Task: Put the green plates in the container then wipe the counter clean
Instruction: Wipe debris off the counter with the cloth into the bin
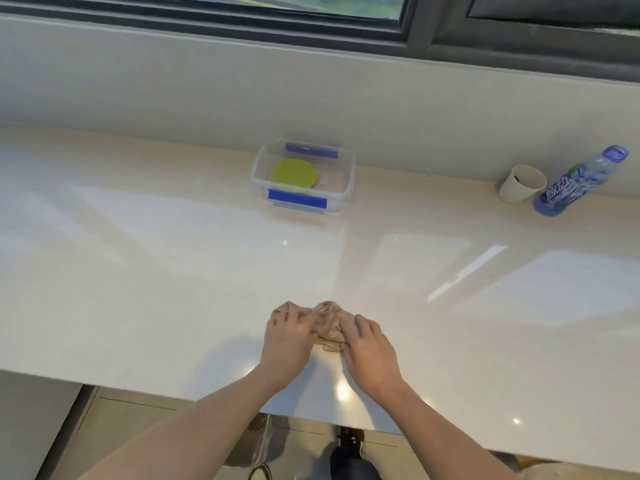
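Note:
A green plate [293,175] lies inside a clear plastic container [349,174] with blue clips, standing at the back of the glossy cream counter [156,265]. A small pale object lies beside the plate in the container. Near the counter's front edge, a crumpled beige cloth [328,320] rests on the surface. My left hand [287,341] presses on the cloth's left side and my right hand [367,348] presses on its right side, fingers curled over it.
A paper cup [521,184] and a blue-labelled bottle [575,183] stand at the back right against the wall under the window. The counter's front edge runs just behind my wrists, with tiled floor and shoes below.

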